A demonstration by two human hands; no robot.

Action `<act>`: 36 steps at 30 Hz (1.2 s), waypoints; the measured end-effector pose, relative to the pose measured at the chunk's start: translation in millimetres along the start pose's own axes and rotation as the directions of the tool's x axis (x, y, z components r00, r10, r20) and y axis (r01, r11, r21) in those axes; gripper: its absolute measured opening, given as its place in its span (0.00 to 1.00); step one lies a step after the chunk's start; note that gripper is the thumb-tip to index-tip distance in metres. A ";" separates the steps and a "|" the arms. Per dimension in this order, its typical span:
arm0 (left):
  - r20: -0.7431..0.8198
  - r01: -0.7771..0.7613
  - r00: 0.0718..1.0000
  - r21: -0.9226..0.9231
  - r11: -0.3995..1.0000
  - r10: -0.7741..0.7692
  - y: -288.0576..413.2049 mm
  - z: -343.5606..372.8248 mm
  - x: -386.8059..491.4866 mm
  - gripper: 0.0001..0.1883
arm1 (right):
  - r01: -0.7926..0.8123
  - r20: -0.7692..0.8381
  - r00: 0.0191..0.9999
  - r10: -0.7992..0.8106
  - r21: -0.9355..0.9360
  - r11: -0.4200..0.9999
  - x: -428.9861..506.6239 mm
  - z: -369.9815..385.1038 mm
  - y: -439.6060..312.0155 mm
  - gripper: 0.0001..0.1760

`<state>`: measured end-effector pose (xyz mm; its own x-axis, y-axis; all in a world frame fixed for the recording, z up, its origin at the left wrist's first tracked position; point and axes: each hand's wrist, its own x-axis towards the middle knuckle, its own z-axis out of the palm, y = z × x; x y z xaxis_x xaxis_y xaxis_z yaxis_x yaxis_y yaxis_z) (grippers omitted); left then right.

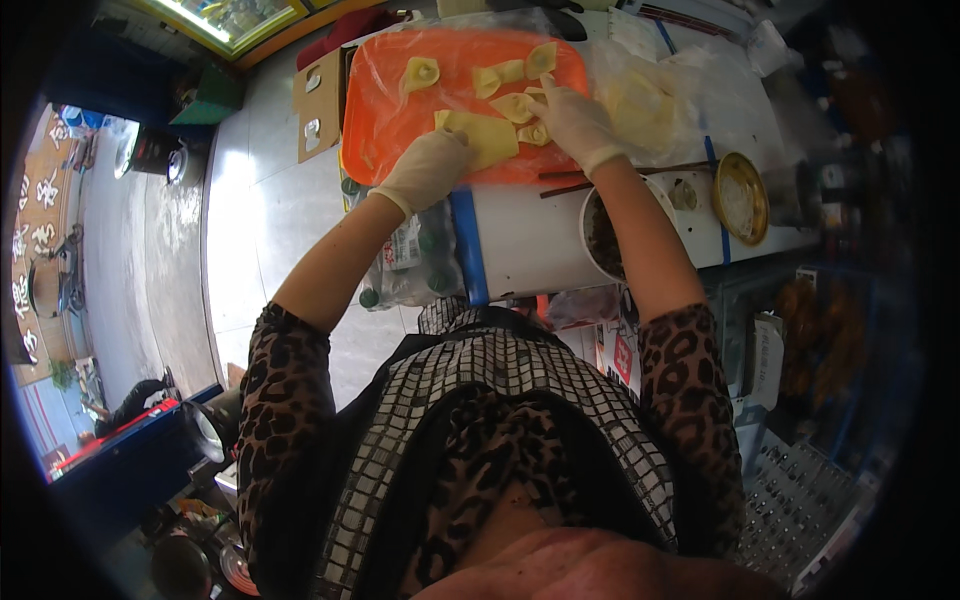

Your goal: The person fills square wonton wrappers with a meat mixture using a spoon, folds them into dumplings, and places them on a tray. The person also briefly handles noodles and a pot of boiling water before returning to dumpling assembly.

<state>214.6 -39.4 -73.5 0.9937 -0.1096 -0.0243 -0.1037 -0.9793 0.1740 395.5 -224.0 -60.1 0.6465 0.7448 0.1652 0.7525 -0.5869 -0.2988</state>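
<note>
On an orange plastic tray (382,112) lined with thin plastic film lie several folded dumplings, one of them a wonton (423,73) by itself near the far left. My left hand (435,165), in a pale thin glove, grips the near left part of a flat stack of yellow dough wrappers (487,139). My right hand (574,124), gloved likewise, has its fingertips at a folded dumpling (514,107) on the right side of the tray; whether they hold it is unclear. A white tub of dark filling (604,232) stands partly hidden under my right forearm.
Wooden chopsticks (562,190) lie across the tub's far edge. Right of it stands a gold-coloured metal bowl (741,199) with white contents. More yellow wrappers (641,105) lie in a clear bag. Shrink-wrapped bottles (424,259) stand near the table's left edge. A person (131,401) is far left.
</note>
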 end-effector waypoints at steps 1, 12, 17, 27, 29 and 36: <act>0.014 -0.072 0.997 0.070 0.995 0.071 -4.9 3.7 2.8 0.08 | -0.019 -0.018 1.000 0.019 -0.021 1.000 -10.3 -14.2 2.2 0.22; 0.112 -0.216 0.966 -0.143 0.966 0.233 -31.0 -14.3 27.2 0.07 | -0.432 -0.005 0.894 0.447 -0.263 0.862 -220.7 -96.4 56.8 0.15; 0.196 -0.357 0.923 0.118 0.927 0.331 -18.0 -10.8 22.7 0.08 | -0.323 -0.027 0.937 0.348 -0.441 0.837 -214.8 -87.1 52.6 0.15; 0.094 -0.435 0.899 0.097 0.895 0.427 -15.8 -12.5 17.5 0.06 | -0.178 -0.036 0.982 0.185 -0.500 0.848 -208.3 -63.3 -7.1 0.21; 0.201 -0.417 0.902 0.175 0.892 0.382 -13.4 -9.2 16.1 0.07 | -0.153 0.016 0.983 0.183 -0.478 0.865 -221.5 -65.2 -20.5 0.23; 0.238 0.215 0.971 -0.864 0.456 -0.007 -59.3 -15.2 23.2 0.10 | -0.163 0.005 0.982 0.190 -0.487 0.858 -224.7 -80.4 -15.6 0.23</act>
<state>244.4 18.8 -69.4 0.9556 -0.1403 -0.2590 0.2032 -0.3226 0.9245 248.6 -407.7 -17.0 0.7769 0.6214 0.1012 0.6011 -0.7799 0.1742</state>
